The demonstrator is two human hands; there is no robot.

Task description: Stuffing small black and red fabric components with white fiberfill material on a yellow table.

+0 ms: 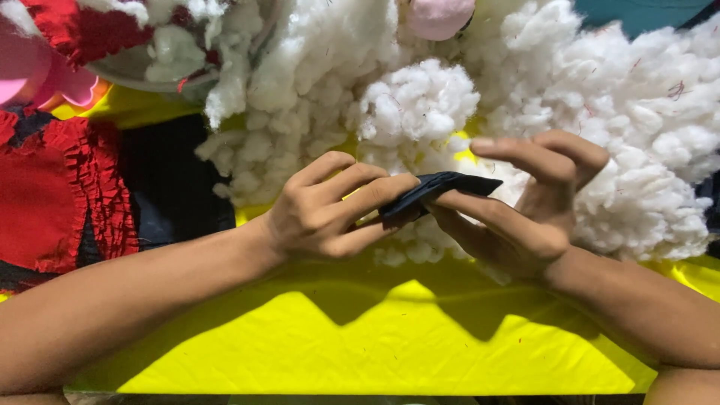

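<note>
Pinching flat dark fabric piece (435, 191) lengthwise left-right, left hand (330, 214), right hand (525, 210), both grips closed

Head cam, looks down, close over yellow sheet (375, 352).

A bright yellow sheet (375, 352) covers the bench, smooth along the near edge. A big heap of white stuffing (600, 120) lies on it, filling the far side from the middle out to the right edge (small red threads are caught in the fluff). At the left edge lies red ruffled fabric (52, 187) on dark cloth (169, 187). In the far left corner, a pale bowl (131, 71) holds more stuffing beside a pink thing (22, 71).
</note>
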